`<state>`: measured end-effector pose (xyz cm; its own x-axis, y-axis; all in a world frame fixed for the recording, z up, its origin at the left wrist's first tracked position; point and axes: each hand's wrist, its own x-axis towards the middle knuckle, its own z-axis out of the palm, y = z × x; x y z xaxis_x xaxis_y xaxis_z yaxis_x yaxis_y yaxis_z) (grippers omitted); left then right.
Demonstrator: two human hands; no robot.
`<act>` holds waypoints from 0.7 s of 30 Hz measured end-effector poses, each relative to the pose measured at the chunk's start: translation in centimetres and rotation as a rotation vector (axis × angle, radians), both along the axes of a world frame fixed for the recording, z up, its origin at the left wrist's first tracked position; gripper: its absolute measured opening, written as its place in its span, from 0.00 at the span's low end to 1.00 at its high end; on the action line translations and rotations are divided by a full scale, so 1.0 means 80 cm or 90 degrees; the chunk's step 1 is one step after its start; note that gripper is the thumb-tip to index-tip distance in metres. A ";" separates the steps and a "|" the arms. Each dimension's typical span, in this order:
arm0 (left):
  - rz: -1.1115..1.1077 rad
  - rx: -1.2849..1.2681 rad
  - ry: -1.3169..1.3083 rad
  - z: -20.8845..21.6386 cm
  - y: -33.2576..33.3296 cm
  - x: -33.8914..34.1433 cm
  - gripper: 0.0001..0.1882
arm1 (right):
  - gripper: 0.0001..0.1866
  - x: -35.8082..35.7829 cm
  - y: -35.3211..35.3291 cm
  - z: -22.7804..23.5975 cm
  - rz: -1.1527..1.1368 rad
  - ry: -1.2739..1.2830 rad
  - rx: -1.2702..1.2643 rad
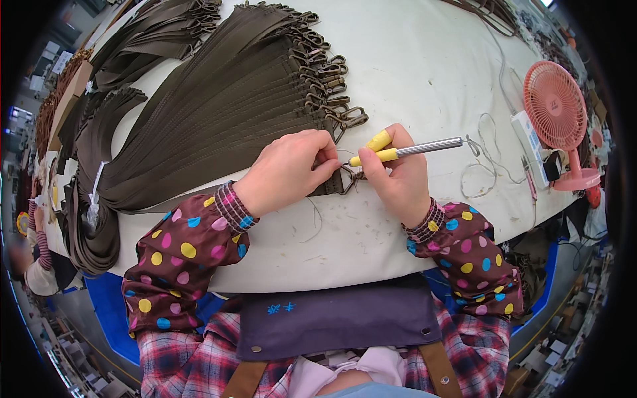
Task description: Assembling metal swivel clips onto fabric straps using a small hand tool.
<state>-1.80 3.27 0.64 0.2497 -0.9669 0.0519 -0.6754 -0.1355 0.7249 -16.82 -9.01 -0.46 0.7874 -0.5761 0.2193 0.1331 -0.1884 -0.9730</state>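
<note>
Dark brown webbing straps (219, 113) lie fanned out in a thick bundle, with metal snap hooks (335, 86) sewn along their right ends. My left hand (288, 162) is closed over the end of the nearest strap (326, 184), thumb and forefinger pinched at its edge. What exactly lies between the fingertips is hidden. In my right hand (401, 176) is a pen-shaped corded tool (424, 147) with a steel barrel and yellow grip. Its thin dark tip reaches my left fingertips. Yellow tape wraps one right finger. Beside the tip lies a metal hook (352, 180).
At right stand a pink fan (556, 106) and a white power strip (531, 149), with a loose thin cord (488, 159) nearby. A second strap bundle (149, 40) lies far left. Another person's sleeve (43, 251) shows at the left edge. The white table (424, 232) ends close to me.
</note>
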 end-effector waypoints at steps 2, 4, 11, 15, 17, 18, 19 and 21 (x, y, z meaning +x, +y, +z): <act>0.019 0.011 0.015 0.004 0.000 0.000 0.08 | 0.09 0.001 0.000 0.000 0.035 0.044 -0.045; 0.044 0.060 0.125 0.011 0.000 0.001 0.06 | 0.09 0.001 -0.001 -0.005 0.045 0.065 -0.035; 0.056 0.047 0.198 0.007 0.003 0.006 0.08 | 0.09 0.002 -0.003 -0.008 0.095 0.135 -0.079; 0.083 0.077 0.278 0.003 0.005 0.009 0.08 | 0.09 0.004 -0.002 -0.009 0.099 0.138 -0.085; 0.079 0.074 0.286 0.003 0.004 0.009 0.08 | 0.09 0.004 -0.002 -0.008 0.097 0.142 -0.087; 0.077 0.074 0.289 0.004 0.003 0.008 0.09 | 0.09 0.004 -0.002 -0.009 0.096 0.143 -0.088; 0.075 0.073 0.291 0.005 0.002 0.008 0.09 | 0.10 0.004 -0.002 -0.011 0.080 0.127 -0.086; 0.073 0.073 0.294 0.004 0.002 0.008 0.09 | 0.11 0.005 -0.001 -0.012 0.065 0.110 -0.084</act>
